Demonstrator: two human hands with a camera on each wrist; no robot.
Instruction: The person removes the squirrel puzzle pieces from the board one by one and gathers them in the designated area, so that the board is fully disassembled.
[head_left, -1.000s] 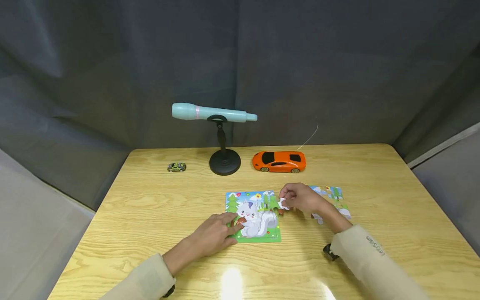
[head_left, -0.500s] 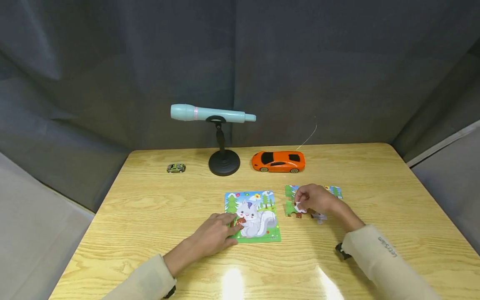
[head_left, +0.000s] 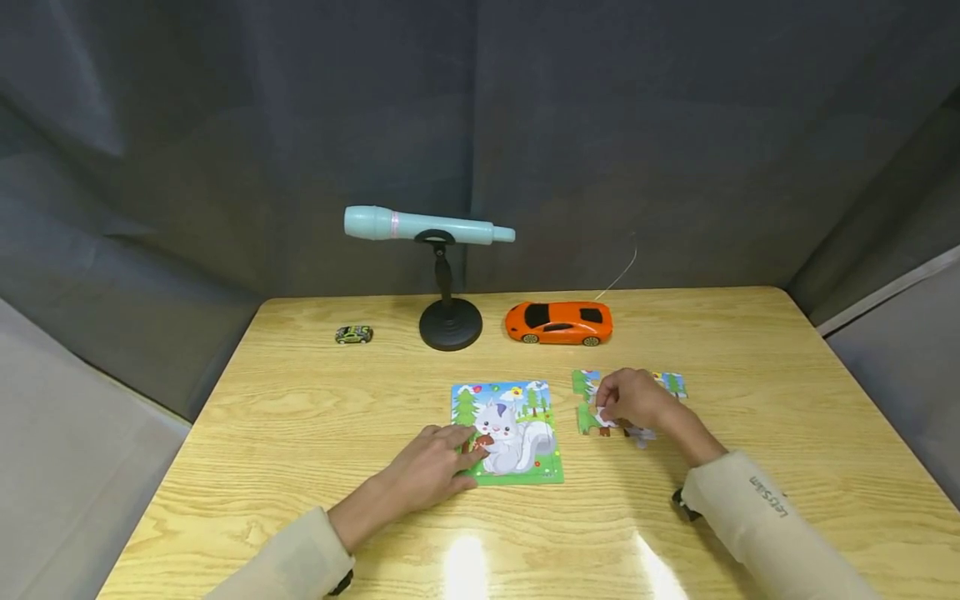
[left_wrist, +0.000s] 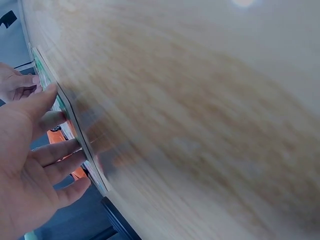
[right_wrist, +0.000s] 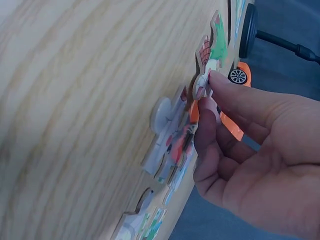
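A square squirrel picture board [head_left: 517, 400] lies on the table in front of me. My left hand [head_left: 427, 465] rests on its left side with the fingers mostly straight, and the left wrist view shows those fingertips along the board's edge [left_wrist: 95, 167]. To the right, my right hand [head_left: 637, 402] pinches a white jigsaw piece [right_wrist: 202, 86] between thumb and index finger. The piece is low among several other jigsaw pieces [right_wrist: 172, 132], beside a green one [right_wrist: 219, 42]. My hand covers part of this group in the head view.
Behind the board stand an orange toy car [head_left: 558, 323] with a thin wire and a light-blue microphone [head_left: 450, 228] on a black stand [head_left: 450, 325]. A small green toy car [head_left: 354, 334] sits farther left. Dark cloth [head_left: 600, 150] hangs behind the table [head_left: 300, 400].
My right hand has carried the white piece from the board's right edge rightward to the loose pieces, uncovering some of them. My left hand has stayed on the board.
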